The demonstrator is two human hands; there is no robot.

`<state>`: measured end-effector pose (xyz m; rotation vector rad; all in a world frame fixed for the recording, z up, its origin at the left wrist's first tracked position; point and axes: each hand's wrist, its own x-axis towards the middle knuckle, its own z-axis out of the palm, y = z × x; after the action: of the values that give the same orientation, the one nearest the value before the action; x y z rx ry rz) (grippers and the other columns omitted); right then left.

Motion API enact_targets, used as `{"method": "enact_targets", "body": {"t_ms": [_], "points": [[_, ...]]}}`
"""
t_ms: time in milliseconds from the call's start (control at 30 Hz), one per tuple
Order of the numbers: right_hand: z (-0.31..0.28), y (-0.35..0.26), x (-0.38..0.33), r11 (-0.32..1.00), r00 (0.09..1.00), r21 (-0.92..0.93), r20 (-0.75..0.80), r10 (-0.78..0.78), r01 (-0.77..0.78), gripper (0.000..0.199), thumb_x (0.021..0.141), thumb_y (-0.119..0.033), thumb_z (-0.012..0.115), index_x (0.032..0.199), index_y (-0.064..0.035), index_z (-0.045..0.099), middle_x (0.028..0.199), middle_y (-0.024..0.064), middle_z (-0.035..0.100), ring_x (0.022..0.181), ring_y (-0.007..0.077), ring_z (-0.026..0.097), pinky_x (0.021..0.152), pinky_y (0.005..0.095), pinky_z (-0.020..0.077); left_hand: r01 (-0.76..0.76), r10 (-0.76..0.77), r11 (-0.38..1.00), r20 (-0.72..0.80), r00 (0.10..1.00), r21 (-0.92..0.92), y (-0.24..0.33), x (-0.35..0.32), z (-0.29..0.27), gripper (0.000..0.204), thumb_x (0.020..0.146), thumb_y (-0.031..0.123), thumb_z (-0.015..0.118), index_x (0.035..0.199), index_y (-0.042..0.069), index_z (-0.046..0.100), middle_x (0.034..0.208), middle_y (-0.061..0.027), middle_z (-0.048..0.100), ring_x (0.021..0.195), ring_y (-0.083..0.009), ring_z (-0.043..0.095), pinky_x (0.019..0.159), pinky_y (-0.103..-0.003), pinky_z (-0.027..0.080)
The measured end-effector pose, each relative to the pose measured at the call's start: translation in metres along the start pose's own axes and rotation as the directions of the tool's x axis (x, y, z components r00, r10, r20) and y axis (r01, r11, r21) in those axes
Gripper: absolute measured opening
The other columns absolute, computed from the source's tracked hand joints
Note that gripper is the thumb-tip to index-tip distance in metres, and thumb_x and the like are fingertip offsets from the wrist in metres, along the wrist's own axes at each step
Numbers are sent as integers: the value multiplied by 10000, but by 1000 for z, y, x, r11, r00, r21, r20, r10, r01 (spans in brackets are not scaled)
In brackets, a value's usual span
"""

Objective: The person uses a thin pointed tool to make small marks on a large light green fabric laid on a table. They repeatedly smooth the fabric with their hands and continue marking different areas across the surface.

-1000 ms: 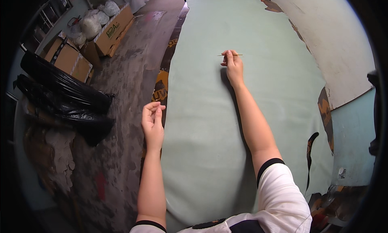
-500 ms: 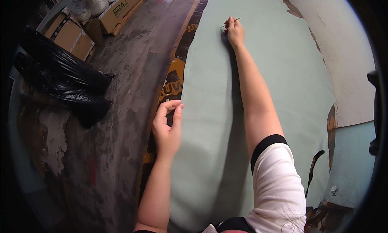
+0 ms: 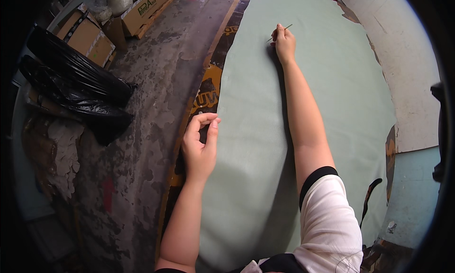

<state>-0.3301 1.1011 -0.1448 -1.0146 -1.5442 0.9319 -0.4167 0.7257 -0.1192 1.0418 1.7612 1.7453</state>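
Note:
A large pale green sheet (image 3: 256,131), leather-like with an uneven outline, lies spread over a dark board (image 3: 203,90) with orange lettering. My right arm reaches far over it. Near the sheet's far part, my right hand (image 3: 285,46) is closed on a thin stick-like tool (image 3: 288,27), whose lower tip points down-left toward the surface. At the sheet's left border is my left hand (image 3: 200,147), fingers curled and thumb tip close to the index fingertip. Whether a bit of the sheet's edge lies between those tips is too small to tell.
Black plastic bags (image 3: 78,78) lie at the left, before cardboard boxes (image 3: 147,10) holding clear plastic bundles. A worn, stained floor (image 3: 151,78) runs along the board's left side. White panels (image 3: 403,59) border the right. A black strap-like thing (image 3: 368,197) lies near the sheet's right edge.
My right hand, still with the thin tool, has come slightly nearer and to the right over the sheet. The left hand keeps its place at the border. The whole view has shifted a little.

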Motion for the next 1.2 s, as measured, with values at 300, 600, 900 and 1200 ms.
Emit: {"method": "enact_targets", "body": {"t_ms": [300, 600, 900, 1200], "points": [[18, -8, -14, 987, 992, -109, 29, -119, 122, 374, 1007, -326, 547, 839, -5, 638, 642, 55, 599, 586, 139, 585, 560, 321, 483, 15, -15, 1000, 3, 1000, 21, 2, 0, 0, 143, 975, 115, 582, 1037, -6, 626, 958, -82, 691, 940, -162, 650, 866, -293, 490], [16, -3, -10, 988, 992, -101, 53, -114, 119, 348, 1010, -315, 542, 854, -23, 650, 679, 43, 617, 603, 137, 577, 598, 317, 479, 16, -16, 1000, 8, 1000, 22, 1, 0, 0, 138, 974, 109, 580, 1034, -8, 626, 960, -87, 694, 940, -164, 653, 866, -294, 491], [80, -34, -30, 880, 729, 357, 684, -19, -313, 360, 1071, -256, 390, 1253, -10, 579, 1225, 123, 603, 1103, 207, 578, 996, 342, 467, 23, -23, 1000, 24, 999, 12, 1, -1, 2, 131, 986, 67, 548, 1065, -14, 614, 992, -76, 678, 966, -134, 635, 883, -268, 481], [-41, 34, 40, 1000, 831, -21, -556, -25, 17, 370, 1038, -281, 408, 1014, -12, 661, 1026, 100, 689, 957, 195, 644, 854, 357, 490, 31, -31, 1000, 23, 999, 4, -1, -2, 1, 135, 982, 76, 552, 1062, -11, 616, 989, -76, 675, 967, -143, 634, 873, -271, 482]]}}
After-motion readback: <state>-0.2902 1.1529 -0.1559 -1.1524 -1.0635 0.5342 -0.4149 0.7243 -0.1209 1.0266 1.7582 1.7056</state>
